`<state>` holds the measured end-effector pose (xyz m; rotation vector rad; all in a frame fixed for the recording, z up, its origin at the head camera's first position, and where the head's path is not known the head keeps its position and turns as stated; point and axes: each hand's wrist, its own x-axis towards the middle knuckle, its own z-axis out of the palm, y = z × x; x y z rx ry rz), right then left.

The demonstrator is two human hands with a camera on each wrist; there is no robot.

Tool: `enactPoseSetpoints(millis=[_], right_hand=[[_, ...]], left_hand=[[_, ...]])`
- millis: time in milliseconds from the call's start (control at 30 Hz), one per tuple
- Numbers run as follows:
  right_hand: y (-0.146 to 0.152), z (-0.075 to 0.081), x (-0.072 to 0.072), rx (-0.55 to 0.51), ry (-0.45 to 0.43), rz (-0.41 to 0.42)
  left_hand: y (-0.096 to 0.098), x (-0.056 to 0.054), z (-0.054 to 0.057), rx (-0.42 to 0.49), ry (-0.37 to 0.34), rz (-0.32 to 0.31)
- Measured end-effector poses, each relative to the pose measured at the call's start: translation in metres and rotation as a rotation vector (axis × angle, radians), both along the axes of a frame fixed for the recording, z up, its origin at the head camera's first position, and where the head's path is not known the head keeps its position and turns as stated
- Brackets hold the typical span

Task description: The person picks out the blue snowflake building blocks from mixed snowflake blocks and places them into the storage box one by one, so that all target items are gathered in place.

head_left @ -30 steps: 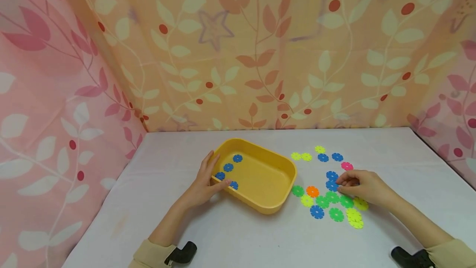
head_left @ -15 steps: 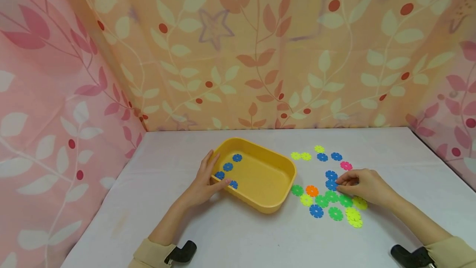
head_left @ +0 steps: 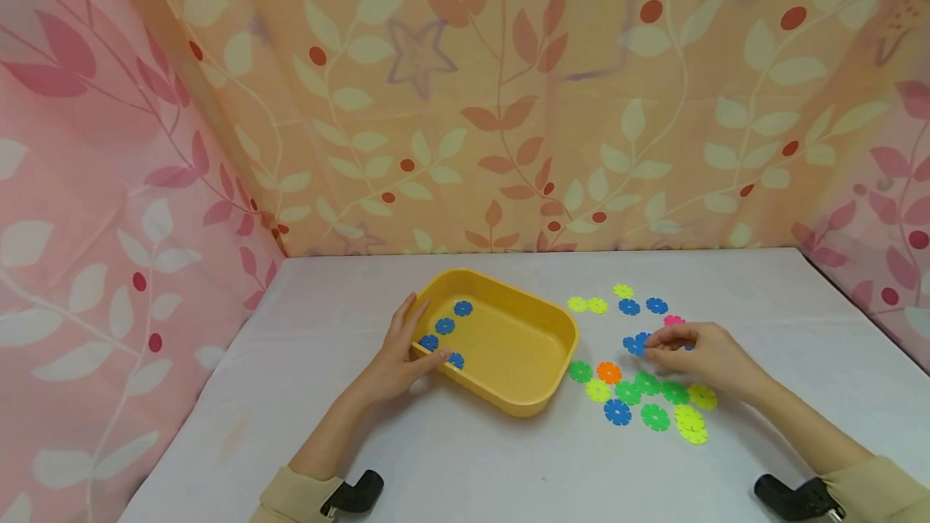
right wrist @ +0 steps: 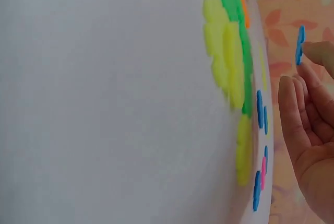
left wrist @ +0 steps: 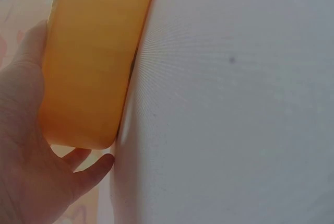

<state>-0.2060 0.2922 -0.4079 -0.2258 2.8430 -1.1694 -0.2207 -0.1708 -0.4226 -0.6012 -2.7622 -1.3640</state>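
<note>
Pink leaf-print cloth (head_left: 80, 208): hangs upright, well to the left of the left-hand grip
Left sleeve (head_left: 298, 497): beige, cuffed, on the person's side of that grip, with a black wrist device (head_left: 358, 493) beside it
Left hand (head_left: 397, 363): thumb over the near rim and fingers along the left end, so it grips the corner of the yellow tray (head_left: 508, 329)
Yellow tray: reaches right from the left-hand grip, set at a slant on the white tablecloth (head_left: 479, 466)
Blue discs in the tray (head_left: 445, 326): four, notched, all at the gripped end; one lies just beside the left thumb
Orange leaf-print cloth (head_left: 501, 87): upright, beyond both hands
Green discs (head_left: 647, 383): five, on the person's side of the right-hand pinch, the leftmost just beside the tray
Orange disc (head_left: 609, 373): left of the pinch and nearer the person, among green and yellow ones
Far yellow discs (head_left: 597, 306): three, beyond the pinch and to its left
Held blue disc (right wrist: 300, 45): between right thumb and finger, seen edge-on and raised off the cloth in the right wrist view
Right hand (head_left: 708, 356): thumb and finger together on that disc
Pink disc (head_left: 674, 320): just beyond the right hand, partly covered by it
Near yellow discs (head_left: 702, 396): some lie below the right hand, towards the person, two of them overlapping
</note>
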Motion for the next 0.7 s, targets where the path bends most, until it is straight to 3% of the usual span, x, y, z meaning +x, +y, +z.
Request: enactPoseSetpoints(millis=[200, 467, 700], right_hand=[[-0.032, 0.018, -0.009, -0.112, -0.007, 0.038], [-0.104, 0.036, -0.032, -0.268, -0.014, 0.247], [-0.169, 0.031, -0.051, -0.177, -0.008, 0.325]], left_hand=[[0.0, 0.0, 0.001, -0.01, -0.021, 0.003], [-0.001, 0.001, 0.002, -0.005, -0.021, -0.001], [0.0, 0.0, 0.002, -0.013, -0.032, 0.006]])
